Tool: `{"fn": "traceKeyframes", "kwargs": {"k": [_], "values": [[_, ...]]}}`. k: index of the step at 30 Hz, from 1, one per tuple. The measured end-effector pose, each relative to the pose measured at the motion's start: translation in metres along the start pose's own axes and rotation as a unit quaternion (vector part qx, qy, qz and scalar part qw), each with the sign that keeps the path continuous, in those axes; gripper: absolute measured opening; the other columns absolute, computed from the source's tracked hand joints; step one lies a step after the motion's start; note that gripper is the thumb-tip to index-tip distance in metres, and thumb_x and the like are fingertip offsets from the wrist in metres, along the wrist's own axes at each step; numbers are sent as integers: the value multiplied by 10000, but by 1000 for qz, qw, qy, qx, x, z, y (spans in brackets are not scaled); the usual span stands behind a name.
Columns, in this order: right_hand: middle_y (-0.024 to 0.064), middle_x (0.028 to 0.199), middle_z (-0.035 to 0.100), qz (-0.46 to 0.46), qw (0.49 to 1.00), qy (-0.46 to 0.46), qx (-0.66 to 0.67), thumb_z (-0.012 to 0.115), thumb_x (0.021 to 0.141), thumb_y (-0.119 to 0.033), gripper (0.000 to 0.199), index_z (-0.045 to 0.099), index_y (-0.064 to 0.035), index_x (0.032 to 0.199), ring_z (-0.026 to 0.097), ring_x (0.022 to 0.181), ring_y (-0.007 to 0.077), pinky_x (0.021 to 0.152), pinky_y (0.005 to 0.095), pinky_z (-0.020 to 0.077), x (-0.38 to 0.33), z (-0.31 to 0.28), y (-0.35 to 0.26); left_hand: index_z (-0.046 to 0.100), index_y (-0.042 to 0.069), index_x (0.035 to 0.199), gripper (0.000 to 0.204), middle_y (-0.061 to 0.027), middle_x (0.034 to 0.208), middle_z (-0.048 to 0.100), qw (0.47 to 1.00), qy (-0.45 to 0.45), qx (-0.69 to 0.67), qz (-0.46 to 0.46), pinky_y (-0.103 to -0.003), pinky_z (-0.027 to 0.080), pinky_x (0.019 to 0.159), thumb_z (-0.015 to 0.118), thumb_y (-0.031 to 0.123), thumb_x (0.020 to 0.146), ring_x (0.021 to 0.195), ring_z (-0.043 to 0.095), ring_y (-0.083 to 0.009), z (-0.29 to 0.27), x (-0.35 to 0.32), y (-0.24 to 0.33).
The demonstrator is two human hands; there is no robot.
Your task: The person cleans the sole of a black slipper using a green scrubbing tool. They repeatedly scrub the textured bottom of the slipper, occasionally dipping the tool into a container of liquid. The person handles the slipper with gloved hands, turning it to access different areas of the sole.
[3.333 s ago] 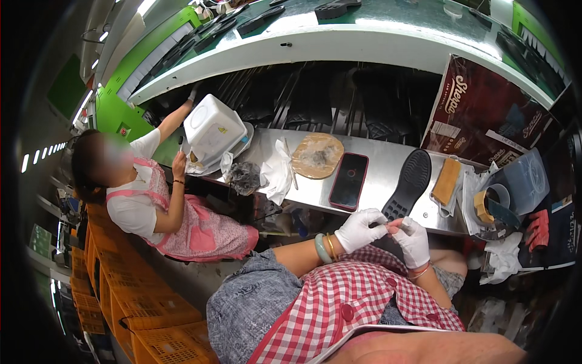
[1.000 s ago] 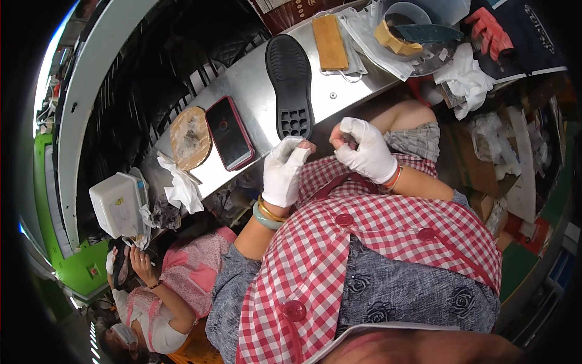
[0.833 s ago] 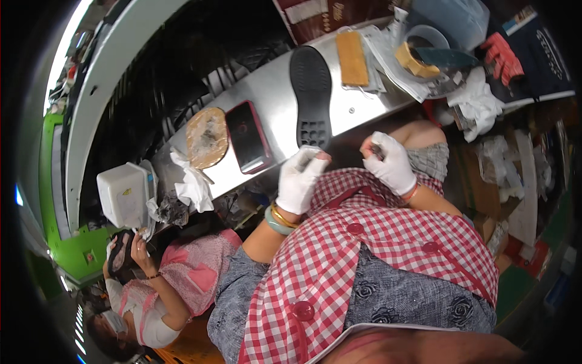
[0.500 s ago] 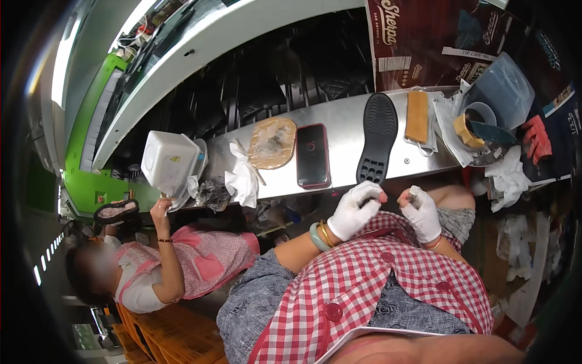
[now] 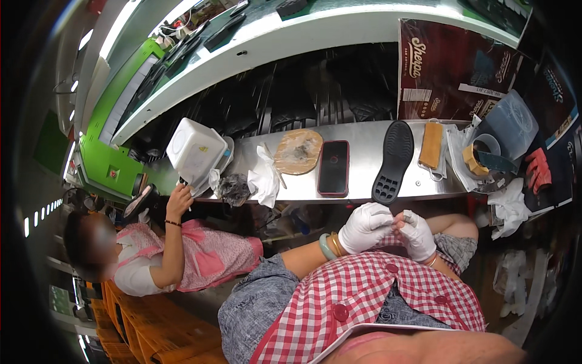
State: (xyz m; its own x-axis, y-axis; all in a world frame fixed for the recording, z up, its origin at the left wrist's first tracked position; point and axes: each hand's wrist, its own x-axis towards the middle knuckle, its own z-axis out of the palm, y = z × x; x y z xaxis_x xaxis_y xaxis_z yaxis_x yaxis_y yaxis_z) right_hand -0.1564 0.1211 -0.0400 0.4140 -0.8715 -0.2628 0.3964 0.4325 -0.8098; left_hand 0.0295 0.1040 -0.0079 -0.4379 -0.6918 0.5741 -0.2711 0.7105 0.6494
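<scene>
In white gloves, both of my hands meet in front of my lap, just off the near edge of the steel table. My left hand (image 5: 366, 227) is closed, its fingers bent toward the right hand's fingertips. Bare fingertips show on my right hand (image 5: 415, 235), which is also closed; anything pinched between the two is hidden or too small to name. Beyond them a black shoe sole (image 5: 397, 159) lies tread up on the steel table (image 5: 364, 142), apart from both hands. To its left is a dark phone (image 5: 333, 168) in a red case, and to its right a yellow-brown block (image 5: 431, 144).
Left along the table are a round tan board (image 5: 298, 151), crumpled white tissue (image 5: 264, 176) and a white tub (image 5: 195, 147). At the right stand tape rolls (image 5: 479, 155), a clear plastic container (image 5: 512, 124) and a red glove (image 5: 538, 170). A co-worker (image 5: 176, 255) in pink sits at left.
My hands have come together from a small gap, the right moving left toward the left hand. The whole view has shifted, so the table sits lower and further right. The co-worker's hand stays by the tub.
</scene>
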Motion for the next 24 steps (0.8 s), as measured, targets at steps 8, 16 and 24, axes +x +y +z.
{"fn": "traceKeyframes", "kwargs": {"k": [8, 16, 24], "values": [[-13, 758, 571, 14, 991, -51, -123, 622, 860, -152, 122, 613, -34, 886, 503, 660, 56, 610, 195, 409, 4, 9, -2, 585, 36, 837, 80, -85, 793, 565, 983, -50, -104, -140, -315, 455, 654, 642, 46, 782, 720, 566, -225, -10, -17, -4], [-34, 731, 519, 16, 986, -39, -162, 590, 871, -199, 152, 570, -48, 866, 472, 672, 46, 615, 193, 394, 24, -9, 9, 611, 21, 934, 124, -131, 848, 626, 948, -37, -10, -316, -320, 495, 723, 600, 73, 821, 776, 622, -265, -28, -72, -35], [-32, 708, 532, 67, 986, -48, -147, 599, 870, -228, 160, 572, -71, 857, 464, 613, 48, 579, 191, 382, 36, -16, 29, 590, 84, 995, 221, -122, 889, 619, 860, -58, 258, -437, -414, 491, 702, 607, 160, 789, 799, 605, -336, -44, -138, -67]]}}
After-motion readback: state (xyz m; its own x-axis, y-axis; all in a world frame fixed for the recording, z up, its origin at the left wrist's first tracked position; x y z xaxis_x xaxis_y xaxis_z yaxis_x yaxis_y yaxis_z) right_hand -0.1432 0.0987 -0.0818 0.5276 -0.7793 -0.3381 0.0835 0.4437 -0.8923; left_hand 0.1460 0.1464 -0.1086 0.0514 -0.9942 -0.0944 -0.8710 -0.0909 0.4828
